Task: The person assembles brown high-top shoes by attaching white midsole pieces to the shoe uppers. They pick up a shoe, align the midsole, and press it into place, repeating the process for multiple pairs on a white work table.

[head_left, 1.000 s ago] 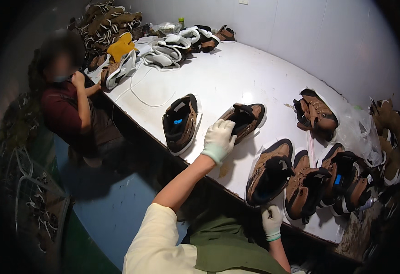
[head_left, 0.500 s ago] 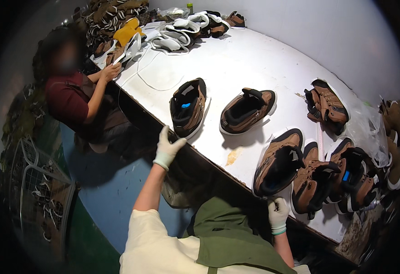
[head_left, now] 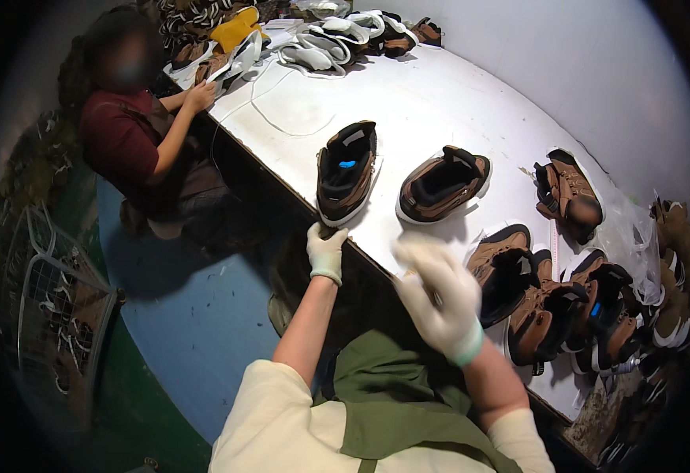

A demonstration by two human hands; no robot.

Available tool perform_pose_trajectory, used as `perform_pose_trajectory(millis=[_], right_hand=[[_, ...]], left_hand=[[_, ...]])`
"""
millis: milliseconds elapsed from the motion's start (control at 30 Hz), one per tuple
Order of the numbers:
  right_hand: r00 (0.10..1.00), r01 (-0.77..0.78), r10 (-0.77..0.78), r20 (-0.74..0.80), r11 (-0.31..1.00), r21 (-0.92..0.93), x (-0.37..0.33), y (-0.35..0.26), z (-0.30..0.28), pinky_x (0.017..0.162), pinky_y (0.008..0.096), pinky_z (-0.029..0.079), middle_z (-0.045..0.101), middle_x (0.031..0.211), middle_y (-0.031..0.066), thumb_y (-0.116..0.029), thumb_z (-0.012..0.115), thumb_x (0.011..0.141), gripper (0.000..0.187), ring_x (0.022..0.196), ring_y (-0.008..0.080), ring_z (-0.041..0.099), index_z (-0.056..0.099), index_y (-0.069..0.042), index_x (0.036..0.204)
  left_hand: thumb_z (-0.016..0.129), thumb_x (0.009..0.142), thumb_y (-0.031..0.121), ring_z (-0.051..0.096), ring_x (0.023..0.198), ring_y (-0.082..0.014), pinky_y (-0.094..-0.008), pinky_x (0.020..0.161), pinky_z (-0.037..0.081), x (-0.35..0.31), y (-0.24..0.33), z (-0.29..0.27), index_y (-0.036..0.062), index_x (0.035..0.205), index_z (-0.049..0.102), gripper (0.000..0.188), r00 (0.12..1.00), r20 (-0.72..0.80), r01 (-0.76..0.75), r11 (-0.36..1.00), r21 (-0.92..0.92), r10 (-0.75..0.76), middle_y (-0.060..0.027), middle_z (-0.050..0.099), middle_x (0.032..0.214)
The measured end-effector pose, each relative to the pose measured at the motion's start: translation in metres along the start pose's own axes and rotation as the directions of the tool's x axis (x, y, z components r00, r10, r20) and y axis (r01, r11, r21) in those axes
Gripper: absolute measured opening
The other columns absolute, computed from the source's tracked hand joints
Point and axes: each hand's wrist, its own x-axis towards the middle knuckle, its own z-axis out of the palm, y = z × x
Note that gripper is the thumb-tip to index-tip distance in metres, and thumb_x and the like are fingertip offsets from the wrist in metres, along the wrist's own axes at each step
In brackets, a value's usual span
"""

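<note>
The gloved left hand [head_left: 326,251] rests fingers-down on the white worktop [head_left: 440,102] edge, touching the heel of a brown-and-black leather shoe [head_left: 346,170]. The gloved right hand [head_left: 438,293] hovers open, blurred, holding nothing.

left hand [head_left: 327,252] gloved, on table [head_left: 440,94] edge by black-brown shoe [head_left: 347,171] | right hand [head_left: 440,296] gloved, blurred, empty, raised near brown shoe [head_left: 443,183]

White table [head_left: 455,102]: 2 brown shoes [head_left: 347,172] [head_left: 443,183] at centre, single shoe [head_left: 567,191] at 3 o'clock, shoe cluster [head_left: 566,303] at 4, white strap pile [head_left: 337,39] w/ shoes at 11-12.
</note>
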Motion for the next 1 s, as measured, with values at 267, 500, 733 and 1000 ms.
perform_pose_trajectory(millis=[267,500,733,1000], right_hand=[[0.91,-0.109,0.249,0.331,0.915,-0.388,0.091,0.141,0.12,0.082,0.0404,0.052,0.062,0.113,0.0082,-0.045,0.062,0.085,0.042,0.097,0.0314,0.064,0.061,-0.012,0.112],[0.896,-0.232,0.346,0.279,0.899,-0.371,0.076,0.144,0.124,0.085,0.0358,0.053,0.065,0.104,0.0117,-0.012,0.071,0.08,0.032,0.095,0.0317,0.065,0.062,-0.008,0.111],[0.821,-0.552,0.558,0.12,0.723,0.415,0.108,0.117,0.071,0.068,0.0226,0.05,0.066,0.095,0.0039,-0.007,0.07,0.082,0.036,0.079,0.009,0.06,0.061,0.002,0.116],[0.787,-0.53,0.587,0.189,0.487,0.694,0.094,0.116,0.084,0.04,0.0197,0.028,0.046,0.059,-0.0073,-0.009,0.073,0.081,0.039,0.045,0.002,0.036,0.062,0.0,0.117]], left_hand=[[0.078,0.075,0.005,0.061,0.081,-0.0187,-0.0333,0.076,0.051,0.029,-0.037,0.005,-0.0034,0.104,0.059,0.036,0.992,-0.028,-0.119,0.987,0.109,0.123,-0.0105,0.065,0.093],[0.07,0.082,0.01,0.062,0.093,-0.02,-0.0318,0.084,0.05,-0.008,0.021,0.025,-0.0024,0.106,0.063,0.028,0.995,0.033,-0.098,0.973,0.211,0.093,-0.0099,0.063,0.101],[0.067,0.09,0.023,0.051,0.113,-0.0188,-0.0323,0.1,0.04,-0.033,0.086,0.017,-0.0086,0.131,0.044,0.057,0.991,0.094,-0.042,0.896,-0.441,0.092,-0.0103,0.055,0.123],[0.064,0.092,0.013,0.053,0.09,-0.0084,-0.025,0.085,0.043,-0.051,0.14,0.011,-0.0024,0.109,0.058,0.023,0.95,0.248,-0.056,0.883,-0.466,0.191,0.0012,0.058,0.098]])
